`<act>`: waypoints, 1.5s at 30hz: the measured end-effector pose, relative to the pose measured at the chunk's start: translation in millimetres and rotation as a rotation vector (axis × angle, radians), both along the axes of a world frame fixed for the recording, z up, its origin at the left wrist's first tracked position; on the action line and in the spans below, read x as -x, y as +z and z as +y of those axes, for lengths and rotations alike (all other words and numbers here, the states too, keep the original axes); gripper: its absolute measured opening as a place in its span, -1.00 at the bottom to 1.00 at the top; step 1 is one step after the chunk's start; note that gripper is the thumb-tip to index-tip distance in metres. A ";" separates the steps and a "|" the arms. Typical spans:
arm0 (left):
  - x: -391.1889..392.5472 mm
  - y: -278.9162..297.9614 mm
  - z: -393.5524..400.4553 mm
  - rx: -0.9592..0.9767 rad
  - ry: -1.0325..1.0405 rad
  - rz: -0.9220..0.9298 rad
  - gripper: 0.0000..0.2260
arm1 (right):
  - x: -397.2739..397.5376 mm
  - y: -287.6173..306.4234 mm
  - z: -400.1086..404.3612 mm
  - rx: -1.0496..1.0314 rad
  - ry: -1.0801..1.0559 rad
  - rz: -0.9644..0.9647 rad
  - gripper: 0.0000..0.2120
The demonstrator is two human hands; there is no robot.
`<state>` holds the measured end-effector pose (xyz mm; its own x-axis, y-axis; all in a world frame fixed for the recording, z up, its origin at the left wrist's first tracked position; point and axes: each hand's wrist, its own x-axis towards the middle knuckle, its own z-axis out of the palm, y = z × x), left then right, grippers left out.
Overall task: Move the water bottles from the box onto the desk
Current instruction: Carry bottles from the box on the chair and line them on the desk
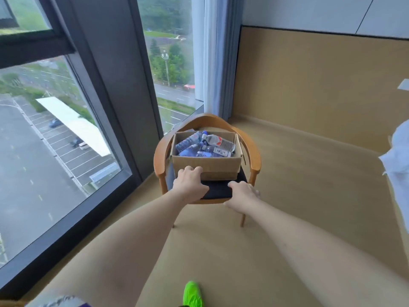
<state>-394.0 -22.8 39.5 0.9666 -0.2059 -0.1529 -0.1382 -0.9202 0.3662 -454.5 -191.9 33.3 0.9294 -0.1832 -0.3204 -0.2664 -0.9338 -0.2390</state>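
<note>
The left hand (pixel 190 185) is pressed against the box's (pixel 207 166) front wall near its left corner, fingers curled at the lower edge. The right hand (pixel 242 197) is set on the front edge of the seat (pixel 218 189), fingers curled over it (nothing lifted). The bottles (pixel 205 145) are lying heaped inside the box, which is carried at the middle of the chair (pixel 252 151).
</note>
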 end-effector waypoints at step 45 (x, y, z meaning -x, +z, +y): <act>-508.8 -182.0 -47.4 -0.105 0.129 0.426 -0.32 | -534.1 -186.6 -74.7 0.050 0.077 0.285 -0.32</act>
<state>114.8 -70.2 -142.5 0.8297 -0.0504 -0.5560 0.1227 -0.9551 0.2697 79.6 -266.6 -153.3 0.8148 -0.1380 -0.5631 -0.2442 -0.9626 -0.1174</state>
